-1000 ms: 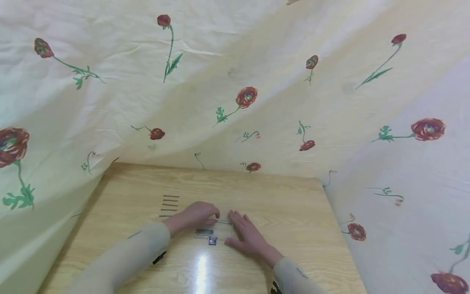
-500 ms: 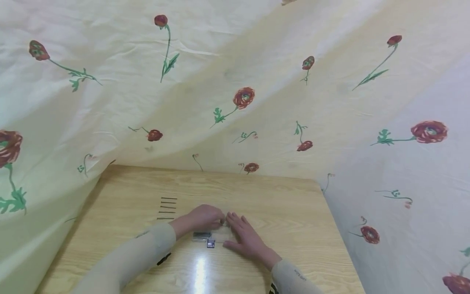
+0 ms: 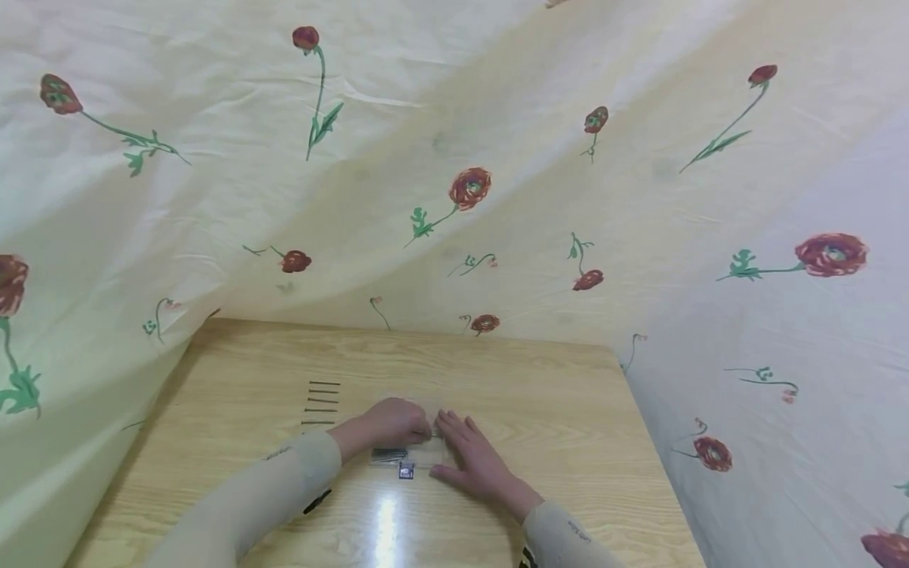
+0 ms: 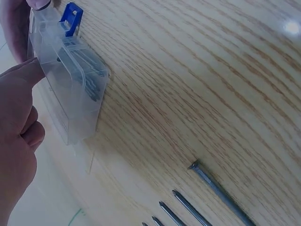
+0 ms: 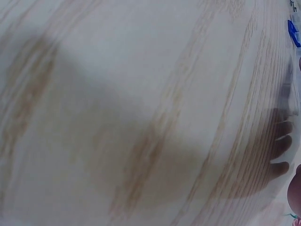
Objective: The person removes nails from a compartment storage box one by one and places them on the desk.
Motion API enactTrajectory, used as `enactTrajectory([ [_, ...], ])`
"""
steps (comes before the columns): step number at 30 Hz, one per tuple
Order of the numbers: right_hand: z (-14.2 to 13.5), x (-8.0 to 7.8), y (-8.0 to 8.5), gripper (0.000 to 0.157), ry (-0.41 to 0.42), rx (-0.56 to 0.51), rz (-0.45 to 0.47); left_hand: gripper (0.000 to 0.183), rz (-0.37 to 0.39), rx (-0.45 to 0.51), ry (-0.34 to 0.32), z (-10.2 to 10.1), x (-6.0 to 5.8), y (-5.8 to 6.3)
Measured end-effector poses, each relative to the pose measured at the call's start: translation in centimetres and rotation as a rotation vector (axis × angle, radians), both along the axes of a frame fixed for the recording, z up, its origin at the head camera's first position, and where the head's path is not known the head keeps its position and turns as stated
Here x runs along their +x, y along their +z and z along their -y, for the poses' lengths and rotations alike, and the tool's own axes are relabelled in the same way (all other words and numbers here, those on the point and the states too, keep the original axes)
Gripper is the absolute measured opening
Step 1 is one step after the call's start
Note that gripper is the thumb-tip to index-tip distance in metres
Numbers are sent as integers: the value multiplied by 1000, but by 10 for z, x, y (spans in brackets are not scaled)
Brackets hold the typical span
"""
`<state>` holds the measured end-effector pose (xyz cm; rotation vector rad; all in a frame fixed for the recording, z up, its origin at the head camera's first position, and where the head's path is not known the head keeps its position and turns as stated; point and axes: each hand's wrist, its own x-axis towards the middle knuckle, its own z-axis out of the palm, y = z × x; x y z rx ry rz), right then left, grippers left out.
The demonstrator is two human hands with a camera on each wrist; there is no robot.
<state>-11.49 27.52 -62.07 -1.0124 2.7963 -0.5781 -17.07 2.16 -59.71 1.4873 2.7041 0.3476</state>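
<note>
A clear plastic box (image 4: 63, 101) with a blue latch (image 4: 72, 20) lies on the wooden table, several dark nails (image 4: 89, 77) in one compartment. Over its far part, my left hand (image 3: 398, 422) bends its fingers down and appears to pinch a thin shiny nail (image 3: 435, 433), mostly hidden by the fingertips. In the left wrist view, that hand (image 4: 16, 113) reaches in at the box's edge. My right hand (image 3: 476, 457) rests along the box's right side with fingers stretched out. The right wrist view catches little of the hand.
Several loose nails (image 3: 323, 400) lie in a row on the table (image 3: 533, 394), left of the box. A cream cloth (image 3: 398, 118) printed with red flowers surrounds the table's back and sides. A bright reflection shows on the tabletop in front.
My left hand has shifted slightly right, toward the right hand, and its finger and thumb have closed in on the thin nail. The right hand stays beside the box.
</note>
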Motion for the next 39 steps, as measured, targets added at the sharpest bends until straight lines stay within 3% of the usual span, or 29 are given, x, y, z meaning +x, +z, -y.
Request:
enactTrajectory([
  [8,0,3,1,90,-2,-15,20,7,-4,23,-17,-3,2,-3],
  [15,0,5,1,89,15,-38,-10,12,36,-4,39,-8,4,-5],
  [27,0,8,4,87,-2,-22,40,17,15,-142,70,-11,14,-1],
  [32,-1,5,2,87,-2,-10,9,13,73,-99,122,-5,13,2],
  [39,-3,2,5,88,-16,-13,21,6,177,71,183,12,12,17],
])
